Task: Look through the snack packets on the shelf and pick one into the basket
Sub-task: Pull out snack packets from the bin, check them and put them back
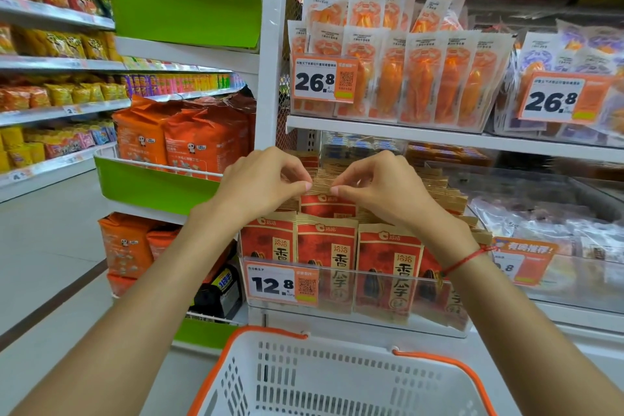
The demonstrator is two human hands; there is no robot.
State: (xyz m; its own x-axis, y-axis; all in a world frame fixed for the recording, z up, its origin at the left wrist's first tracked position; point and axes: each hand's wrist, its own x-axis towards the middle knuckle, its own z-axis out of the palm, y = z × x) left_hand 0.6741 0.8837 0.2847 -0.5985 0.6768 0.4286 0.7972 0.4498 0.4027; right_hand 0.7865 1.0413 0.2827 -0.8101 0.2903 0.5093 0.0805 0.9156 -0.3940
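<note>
Supermarket shelving fills the frame, with pale floor showing at the left; nearest, at the bottom centre, sits a white basket (337, 378) with an orange rim and handles, nothing visible inside it; just above it a clear tray (354, 314) at the shelf front holds rows of red and tan snack packets (388, 263), standing upright and packed close, with a price tag (282, 282) reading 12.8 fixed to the tray's left front; both bare forearms reach up from the lower corners to the middle of the frame; the left hand (260, 186) has its fingers curled, thumb and forefinger pinching the tan top edges of the packets in a row behind the front one; the right hand (381, 186), with a red string bracelet (467, 258) at its wrist, mirrors it, its thumb and forefinger nipping the packet tops just beside the left fingertips, the two hands close but not touching; between them a red packet face shows; further back, on the shelf above at the upper right, stand clear bags of orange snacks (422, 78) behind a 26.8 tag (324, 78); at the left centre, orange bags (189, 142) sit in a green-fronted rack (152, 186); far left shelves carry small yellow and red packs, too blurred to read.
</note>
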